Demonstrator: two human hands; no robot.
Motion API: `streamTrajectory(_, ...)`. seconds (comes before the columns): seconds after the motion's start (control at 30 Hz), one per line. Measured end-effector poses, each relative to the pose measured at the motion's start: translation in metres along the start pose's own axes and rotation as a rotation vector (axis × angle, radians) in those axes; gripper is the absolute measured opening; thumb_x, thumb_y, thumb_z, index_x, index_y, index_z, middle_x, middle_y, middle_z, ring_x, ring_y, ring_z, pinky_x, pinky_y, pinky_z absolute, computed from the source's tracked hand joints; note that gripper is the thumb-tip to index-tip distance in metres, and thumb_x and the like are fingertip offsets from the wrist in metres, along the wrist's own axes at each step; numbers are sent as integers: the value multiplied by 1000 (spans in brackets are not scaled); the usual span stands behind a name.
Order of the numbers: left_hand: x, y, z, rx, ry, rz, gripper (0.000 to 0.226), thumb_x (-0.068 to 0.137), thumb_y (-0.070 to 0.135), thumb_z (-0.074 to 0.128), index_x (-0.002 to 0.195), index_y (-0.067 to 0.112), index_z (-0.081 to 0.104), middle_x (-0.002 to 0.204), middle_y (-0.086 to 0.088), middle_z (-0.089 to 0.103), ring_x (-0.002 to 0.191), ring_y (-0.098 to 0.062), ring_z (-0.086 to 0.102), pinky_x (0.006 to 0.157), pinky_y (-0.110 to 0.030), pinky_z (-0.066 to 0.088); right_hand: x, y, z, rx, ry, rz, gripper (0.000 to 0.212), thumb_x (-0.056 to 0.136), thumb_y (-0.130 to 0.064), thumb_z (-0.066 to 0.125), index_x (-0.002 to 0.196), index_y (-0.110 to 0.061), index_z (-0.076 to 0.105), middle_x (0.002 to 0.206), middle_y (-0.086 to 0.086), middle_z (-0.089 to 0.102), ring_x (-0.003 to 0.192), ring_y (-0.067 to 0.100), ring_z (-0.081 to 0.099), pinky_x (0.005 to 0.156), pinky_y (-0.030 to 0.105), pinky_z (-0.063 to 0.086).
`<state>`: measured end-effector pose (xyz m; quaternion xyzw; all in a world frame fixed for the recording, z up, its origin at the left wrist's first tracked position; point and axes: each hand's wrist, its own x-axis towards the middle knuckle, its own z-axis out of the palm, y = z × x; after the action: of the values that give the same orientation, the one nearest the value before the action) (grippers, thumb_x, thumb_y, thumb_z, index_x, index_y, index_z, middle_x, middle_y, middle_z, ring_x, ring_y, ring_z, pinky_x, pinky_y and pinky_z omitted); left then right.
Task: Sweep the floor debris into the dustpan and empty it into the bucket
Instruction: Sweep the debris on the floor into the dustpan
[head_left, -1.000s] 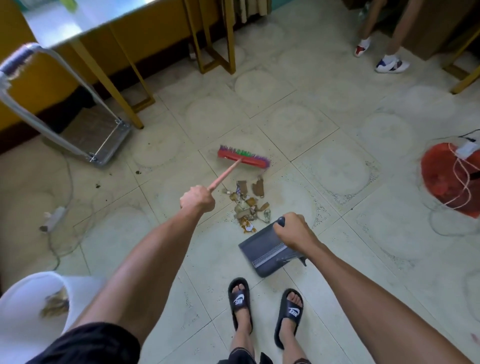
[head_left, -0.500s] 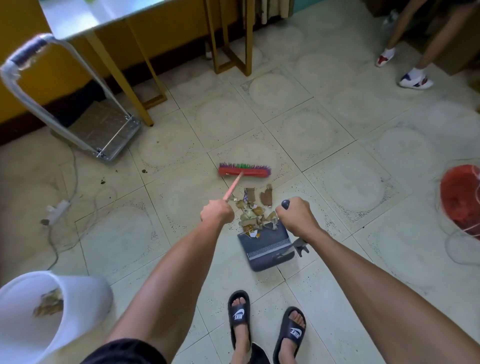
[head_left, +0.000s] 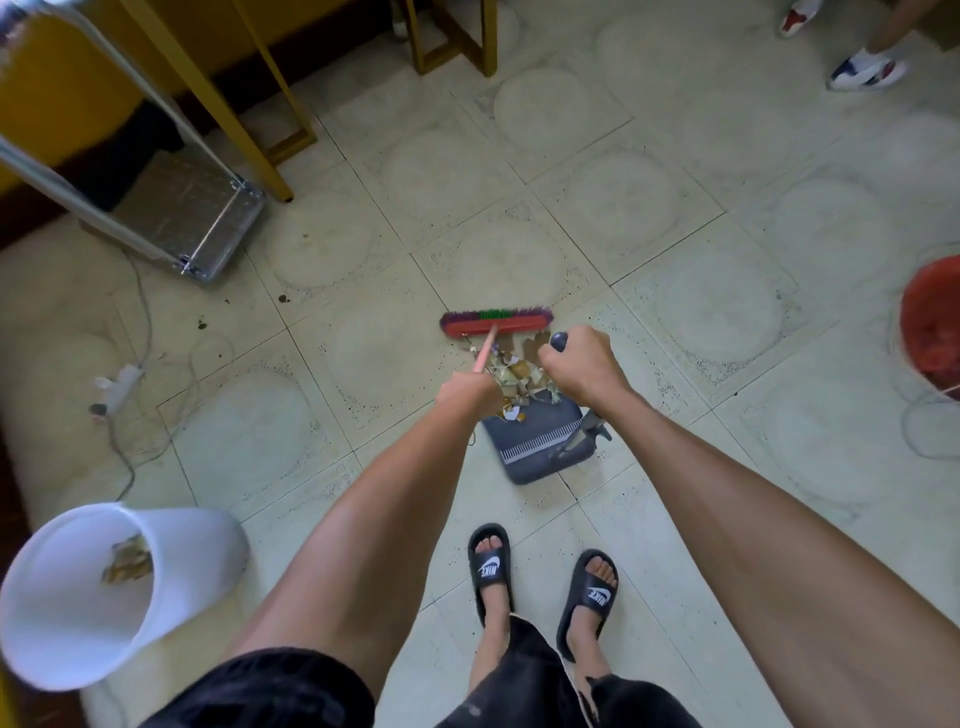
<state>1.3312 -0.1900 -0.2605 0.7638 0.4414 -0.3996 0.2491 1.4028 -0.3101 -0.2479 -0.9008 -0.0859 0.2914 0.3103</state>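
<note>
My left hand (head_left: 467, 397) grips the pink handle of a red broom (head_left: 496, 326) with purple and green bristles, whose head rests on the tiled floor just beyond the debris. Brown and tan paper scraps (head_left: 517, 376) lie heaped at the mouth of a dark grey dustpan (head_left: 540, 444), some on its front lip. My right hand (head_left: 579, 366) is closed around the dustpan's upright dark handle. A white bucket (head_left: 67, 623) with a few scraps inside stands at the lower left.
A folding metal trolley (head_left: 208, 228) and yellow table legs (head_left: 244, 119) stand at the upper left. A power strip (head_left: 117, 387) with cables lies on the left floor. A red basin (head_left: 930, 327) is at the right edge. Another person's feet (head_left: 862, 70) show top right.
The broom head has been pulled toward me, pushing the scraps against and onto the dustpan's lip. Both hands have come closer together, and the view has tilted down.
</note>
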Motion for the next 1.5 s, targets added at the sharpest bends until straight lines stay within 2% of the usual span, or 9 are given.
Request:
streamTrajectory(0.3, -55, -28, 40, -54, -216, -63, 36, 96, 12, 41, 130, 5, 51, 59, -3, 39, 28, -12, 31, 25, -11, 28, -10, 4, 3, 41, 29, 12, 32, 88, -21, 60, 59, -17, 48, 68, 0, 53, 48, 13, 48, 44, 24, 38)
streamTrajectory(0.47, -79, -35, 46, -37, -290, -122, 21, 92, 15, 41, 73, 9, 47, 31, -2, 37, 17, -10, 26, 27, -14, 29, -19, 4, 3, 9, 19, 29, 28, 88, -24, 59, 63, -15, 49, 70, 1, 51, 56, 18, 50, 64, 36, 45)
streamTrajectory(0.87, -134, -61, 35, 173, -453, -197, 42, 98, 27, 25, 57, 20, 31, 34, -1, 34, 22, -8, 20, 31, -13, 28, -56, 27, -1, 100, 73, 18, 33, 86, -19, 59, 56, -14, 44, 67, 2, 47, 50, 14, 40, 45, 25, 31)
streamTrajectory(0.9, -139, -60, 29, 173, -453, -193, 41, 98, 29, 24, 76, 31, -11, 34, -2, 33, 22, -8, 20, 32, -11, 27, -60, 30, -3, 102, 76, 21, 34, 87, -20, 58, 57, -14, 45, 67, 3, 47, 50, 15, 40, 46, 26, 32)
streamTrajectory(0.93, -146, -58, 21, 164, -447, -180, 39, 98, 28, 23, 76, 16, 52, 33, -1, 33, 21, -8, 19, 31, -10, 26, -64, 33, -6, 101, 83, 22, 34, 88, -23, 57, 57, -13, 45, 68, 4, 48, 51, 15, 41, 46, 26, 32)
streamTrajectory(0.97, -150, -56, 13, 160, -433, -156, 49, 98, 25, 22, 139, 18, 46, 33, -1, 33, 20, -8, 19, 30, -9, 25, -66, 35, -9, 95, 87, 20, 34, 88, -26, 57, 58, -13, 45, 69, 4, 48, 52, 16, 42, 47, 26, 33)
streamTrajectory(1.17, -170, -39, -34, 116, -319, -47, 52, 101, 22, 23, 152, 28, 26, 34, 1, 34, 19, -8, 19, 26, -8, 21, -77, 52, -23, 114, 28, 5, 22, 89, -22, 60, 72, -12, 52, 74, 5, 52, 53, 16, 46, 47, 29, 46)
streamTrajectory(1.33, -146, -40, -28, 69, -230, -107, 51, 101, 45, 29, 67, 11, 45, 40, 3, 33, 22, -8, 18, 30, -8, 19, -87, 65, -23, 145, 28, 58, 29, 85, -29, 62, 67, -14, 44, 73, 5, 51, 51, 19, 51, 43, 25, 43)
streamTrajectory(1.5, -114, -34, -13, -16, -122, -73, 43, 101, 40, 34, 74, 8, 43, 35, -1, 36, 19, -7, 23, 32, -8, 29, -91, 74, -20, 197, 14, 73, 35, 81, -38, 67, 66, -14, 47, 72, 9, 54, 59, 24, 53, 58, 40, 50)
